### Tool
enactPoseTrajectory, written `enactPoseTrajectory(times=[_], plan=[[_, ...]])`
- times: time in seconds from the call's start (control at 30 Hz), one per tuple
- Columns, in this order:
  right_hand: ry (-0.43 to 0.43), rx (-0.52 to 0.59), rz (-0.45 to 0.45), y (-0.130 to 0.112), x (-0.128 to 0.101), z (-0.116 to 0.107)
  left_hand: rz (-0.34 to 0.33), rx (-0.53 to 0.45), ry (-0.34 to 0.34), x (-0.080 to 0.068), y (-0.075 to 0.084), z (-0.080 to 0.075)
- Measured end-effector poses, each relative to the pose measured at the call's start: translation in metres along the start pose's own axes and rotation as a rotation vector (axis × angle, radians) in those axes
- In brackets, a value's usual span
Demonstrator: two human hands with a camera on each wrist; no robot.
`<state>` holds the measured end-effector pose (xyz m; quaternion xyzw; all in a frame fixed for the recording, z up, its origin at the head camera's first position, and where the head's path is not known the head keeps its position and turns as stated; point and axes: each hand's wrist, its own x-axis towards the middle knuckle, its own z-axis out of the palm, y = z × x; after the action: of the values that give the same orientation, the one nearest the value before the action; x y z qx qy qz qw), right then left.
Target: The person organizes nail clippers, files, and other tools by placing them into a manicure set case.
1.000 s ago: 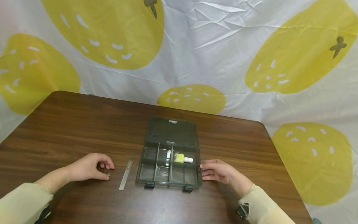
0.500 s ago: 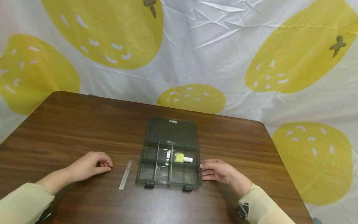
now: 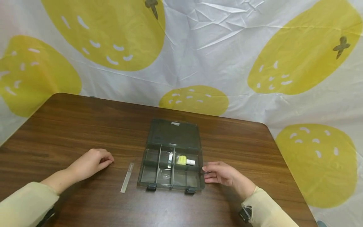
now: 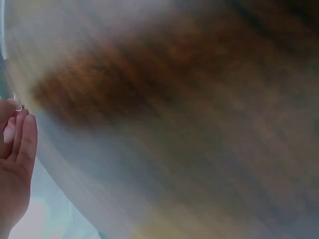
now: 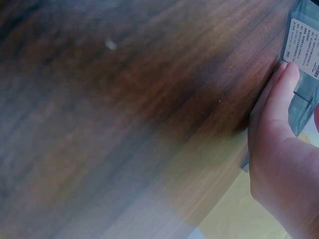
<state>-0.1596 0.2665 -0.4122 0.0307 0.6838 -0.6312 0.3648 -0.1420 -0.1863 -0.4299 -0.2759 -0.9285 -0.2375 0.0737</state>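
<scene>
A dark see-through organiser box (image 3: 171, 181) lies on the brown table with its lid (image 3: 174, 132) flat open behind it. Its compartments hold a yellow nail-polish bottle (image 3: 182, 160), a small metal clipper (image 3: 170, 157) and something clear (image 3: 164, 172). My right hand (image 3: 219, 172) holds the box's right wall, with the thumb along the box (image 5: 299, 74) in the right wrist view. My left hand (image 3: 95, 160) hovers left of a clear nail file (image 3: 127, 177), fingers curled. In the left wrist view its fingertips pinch a tiny clear piece (image 4: 17, 105).
The wooden table (image 3: 85, 126) has rounded far corners. A white cloth with big yellow fruit prints (image 3: 198, 56) hangs right behind it. Both sleeves are pale yellow.
My left hand rose off the table and drew slightly away from me, taking along the tiny piece that lay under its fingers. My right hand and the box stayed put.
</scene>
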Motion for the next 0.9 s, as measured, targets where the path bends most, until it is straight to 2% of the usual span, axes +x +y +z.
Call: enactPoseTrajectory(times=[0.23,0.43,0.63,0.9], plan=[[-0.001,-0.009,-0.005,0.001,0.0,0.0,-0.018,-0.013,0.006,0.011,0.009,-0.003],[-0.001,-0.001,-0.004,0.0,-0.001,0.0,0.004,-0.062,0.02,0.026,0.021,-0.001],[0.01,-0.012,0.002,-0.001,-0.001,0.001,0.017,-0.152,-0.025,0.043,0.035,0.0],[0.002,0.001,-0.001,-0.002,-0.001,0.002,0.076,-0.237,-0.073,0.064,0.052,0.006]])
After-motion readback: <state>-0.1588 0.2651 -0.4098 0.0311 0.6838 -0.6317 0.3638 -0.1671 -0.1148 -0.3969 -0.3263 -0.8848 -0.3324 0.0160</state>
